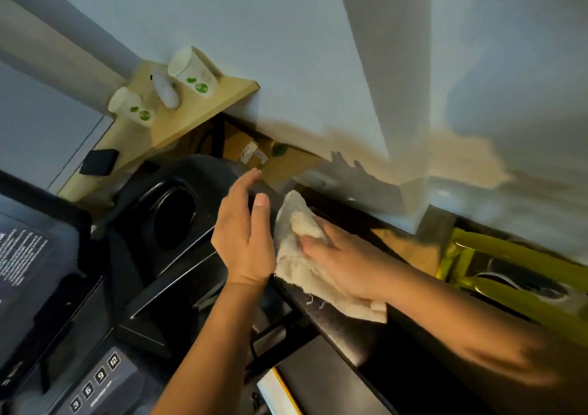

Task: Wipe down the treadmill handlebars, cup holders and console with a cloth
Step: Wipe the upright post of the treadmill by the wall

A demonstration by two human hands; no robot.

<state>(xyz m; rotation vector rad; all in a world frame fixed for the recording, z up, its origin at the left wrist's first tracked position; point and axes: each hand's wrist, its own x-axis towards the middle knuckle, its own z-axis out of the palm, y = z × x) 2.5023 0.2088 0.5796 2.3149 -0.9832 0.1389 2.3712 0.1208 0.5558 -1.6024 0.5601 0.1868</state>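
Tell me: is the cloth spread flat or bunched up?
Bunched: the cloth sits crumpled in folds under the right hand.

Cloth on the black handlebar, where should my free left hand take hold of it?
Pinch the cloth at its raised top fold, which stands free above the fingers of the right hand. Come from the left, where the open left hand is. The right hand covers the middle, and the lower corner lies flat on the handlebar, so it is harder to pinch.

Looked like somebody's home workout corner tbh: a treadmill console (35, 255) jammed close to a plain wall (302, 48), wooden shelf (203, 112) with paper cups (190, 70) on it, cardboard box (254, 157) tucked underneath.
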